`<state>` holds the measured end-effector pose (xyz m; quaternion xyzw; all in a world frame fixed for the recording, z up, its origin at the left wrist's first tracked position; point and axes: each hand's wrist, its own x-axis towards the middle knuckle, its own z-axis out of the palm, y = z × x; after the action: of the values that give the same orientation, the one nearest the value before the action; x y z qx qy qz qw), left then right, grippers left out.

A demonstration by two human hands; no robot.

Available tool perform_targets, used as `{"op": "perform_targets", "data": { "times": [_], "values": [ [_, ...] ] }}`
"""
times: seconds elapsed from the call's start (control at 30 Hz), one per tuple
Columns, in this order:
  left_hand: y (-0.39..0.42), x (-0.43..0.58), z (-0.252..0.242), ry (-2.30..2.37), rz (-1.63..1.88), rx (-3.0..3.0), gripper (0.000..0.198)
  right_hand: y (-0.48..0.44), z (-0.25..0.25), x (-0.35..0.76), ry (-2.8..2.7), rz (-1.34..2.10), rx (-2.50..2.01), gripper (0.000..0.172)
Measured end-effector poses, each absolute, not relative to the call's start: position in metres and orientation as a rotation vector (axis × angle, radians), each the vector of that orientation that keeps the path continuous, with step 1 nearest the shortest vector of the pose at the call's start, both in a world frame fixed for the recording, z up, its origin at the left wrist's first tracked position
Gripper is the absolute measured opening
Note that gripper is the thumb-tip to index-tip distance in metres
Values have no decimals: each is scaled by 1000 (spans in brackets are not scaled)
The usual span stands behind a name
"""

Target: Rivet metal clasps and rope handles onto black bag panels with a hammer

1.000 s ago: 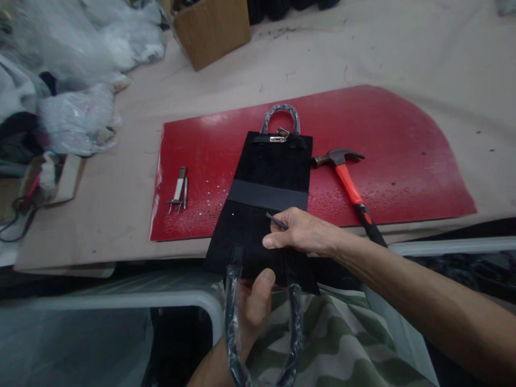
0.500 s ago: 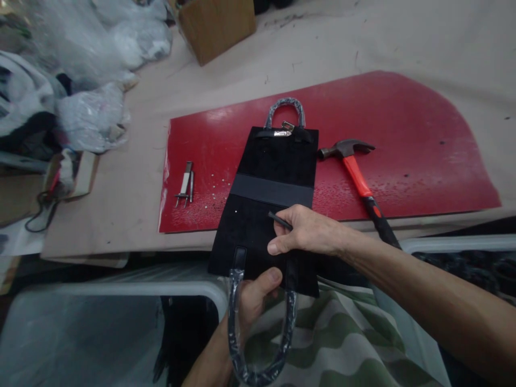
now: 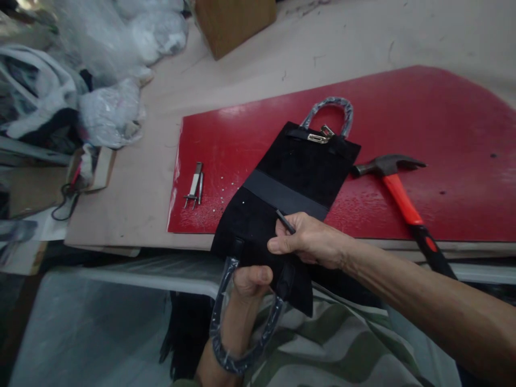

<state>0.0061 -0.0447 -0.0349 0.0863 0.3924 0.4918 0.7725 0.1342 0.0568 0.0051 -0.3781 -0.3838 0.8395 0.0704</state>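
Note:
A black bag panel (image 3: 300, 164) lies slantwise over the table's front edge, with a plastic-wrapped handle at each end and gold-coloured clasp hardware (image 3: 317, 138) near the far one. My left hand (image 3: 250, 280) grips the panel's near edge, thumb on top between the ends of the near handle (image 3: 220, 344); its other fingers are hidden beneath. Over the panel's near half, my right hand (image 3: 308, 239) pinches a short dark rod (image 3: 285, 221), its tip pointing up and left. A claw hammer (image 3: 401, 199) with a red and black grip rests right of the panel.
Beneath the panel is a red mat (image 3: 407, 118). A pronged metal punch (image 3: 196, 185) and a thin rod lie at its left, near several tiny pale bits. Clear plastic bags (image 3: 110, 113) and a cardboard box (image 3: 237, 24) stand at the back. A plastic bin (image 3: 100, 322) sits below the table.
The panel has turned clockwise, its far end swinging right and its near end bending more. My left hand has tilted the near edge with it. The rod stays in my right hand.

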Motion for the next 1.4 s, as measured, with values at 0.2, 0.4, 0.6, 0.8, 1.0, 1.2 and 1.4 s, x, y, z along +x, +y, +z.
{"op": "perform_targets", "data": {
  "times": [0.2, 0.4, 0.6, 0.8, 1.0, 1.2, 1.4],
  "values": [
    [-42, -6, -18, 891, 1204, 254, 83, 58, 6, 128, -1189, 2443, -1241, 57],
    [-56, -12, 2, 1184, 1454, 295, 48, 59, 3, 122, -1311, 2353, -1340, 50],
    [-53, -12, -1, 1314, 1633, 184, 40, 60, 7, 110, -1705, 2172, -1318, 37],
    [-47, -19, 0, 1272, 1683, 175, 37, 69, 7, 97, -1971, 2043, -1252, 37],
    [-40, -32, 2, 1306, 1648, 250, 42, 85, 16, 90, -2214, 1959, -1242, 39],
    [-38, -44, 6, 1169, 1543, 246, 36, 92, 28, 84, -2144, 1993, -1319, 34],
    [-33, -54, -3, 1073, 1490, 223, 39, 101, 15, 81, -1916, 2330, -1292, 38]
  ]
}}
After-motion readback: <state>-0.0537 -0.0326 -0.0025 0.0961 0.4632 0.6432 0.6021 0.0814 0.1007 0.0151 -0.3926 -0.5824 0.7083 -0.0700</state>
